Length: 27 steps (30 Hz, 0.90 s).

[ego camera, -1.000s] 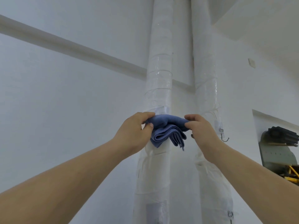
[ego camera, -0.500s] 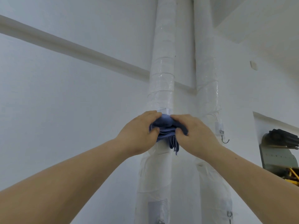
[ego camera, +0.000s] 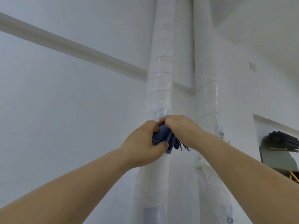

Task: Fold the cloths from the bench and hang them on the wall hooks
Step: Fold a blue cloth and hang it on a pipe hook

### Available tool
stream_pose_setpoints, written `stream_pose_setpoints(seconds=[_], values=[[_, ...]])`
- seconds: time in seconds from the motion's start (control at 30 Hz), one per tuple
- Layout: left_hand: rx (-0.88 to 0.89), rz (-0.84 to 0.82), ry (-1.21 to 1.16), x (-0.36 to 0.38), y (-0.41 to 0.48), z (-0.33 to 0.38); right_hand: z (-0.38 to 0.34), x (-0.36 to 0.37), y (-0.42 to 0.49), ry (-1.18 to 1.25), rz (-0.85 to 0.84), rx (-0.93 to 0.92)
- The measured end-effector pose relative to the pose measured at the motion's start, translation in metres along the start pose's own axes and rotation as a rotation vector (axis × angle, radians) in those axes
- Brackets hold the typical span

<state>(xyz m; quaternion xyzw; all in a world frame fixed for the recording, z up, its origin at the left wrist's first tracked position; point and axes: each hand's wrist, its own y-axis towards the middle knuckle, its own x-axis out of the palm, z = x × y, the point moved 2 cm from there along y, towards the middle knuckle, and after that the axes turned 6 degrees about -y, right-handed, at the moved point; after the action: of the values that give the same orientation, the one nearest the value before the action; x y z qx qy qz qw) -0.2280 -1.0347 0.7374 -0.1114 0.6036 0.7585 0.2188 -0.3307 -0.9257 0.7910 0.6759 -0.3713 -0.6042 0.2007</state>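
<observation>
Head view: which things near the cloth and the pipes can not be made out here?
1. The hook on the left pipe: the left hand and right hand hide it; only a metal glint shows, so whether the cloth hangs on it is unclear.
2. The cloth: mostly covered by both hands; folds not visible.
3. The dark things at right: cut off by the edge, blurred.
4. The bench: outside the head view.

Both arms are held up and out, cloth (ego camera: 161, 137) is gripped by left hand (ego camera: 142, 143) and right hand (ego camera: 181, 128), fingers curled.
</observation>
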Motion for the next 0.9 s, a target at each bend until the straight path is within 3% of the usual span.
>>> stream_pose_setpoints(seconds=[0.2,0.4,0.67,0.9], values=[[-0.081,0.002,-0.194,-0.001,0.002,0.001,0.013,-0.007,0.002,0.512,-0.007,0.215],[-0.021,-0.031,-0.119,0.004,-0.004,0.004,0.035,-0.008,-0.022,0.375,0.241,0.15],[0.008,0.023,-0.164,0.011,-0.011,0.003,0.046,0.023,-0.033,0.508,0.238,0.178],[0.0,-0.082,-0.047,-0.007,-0.005,0.016,0.033,0.001,-0.032,0.444,0.141,0.215]])
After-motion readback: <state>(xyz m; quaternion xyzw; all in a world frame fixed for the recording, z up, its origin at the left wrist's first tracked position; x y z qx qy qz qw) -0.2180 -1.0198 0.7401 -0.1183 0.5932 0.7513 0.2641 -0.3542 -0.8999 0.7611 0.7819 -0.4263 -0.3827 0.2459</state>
